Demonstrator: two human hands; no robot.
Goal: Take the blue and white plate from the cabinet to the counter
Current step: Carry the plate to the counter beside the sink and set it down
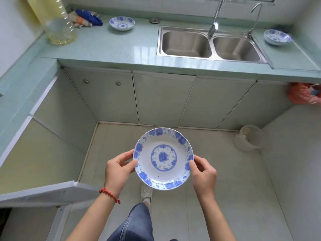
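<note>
Both hands are holding a round white ceramic plate with blue flower patterns (pixel 163 158) face up in the air above the pale tiled floor (pixel 234 180), well short of the pale green stone counter (pixel 107 47). The left hand (pixel 118 171) is gripping the plate's left rim, thumb on top; the right hand (pixel 204 173) is pinching the right rim the same way. A red bead bracelet (pixel 109 194) is circling the left wrist. The counter's front edge is running across the view above shut cabinet doors (pixel 163 100). Open counter surface is lying between a small blue and white bowl (pixel 122 23) and the steel double sink (pixel 211 44). A second matching bowl (pixel 277 37) is sitting right of the sink. A clear plastic oil bottle (pixel 60 26) is standing at the left corner.
</note>
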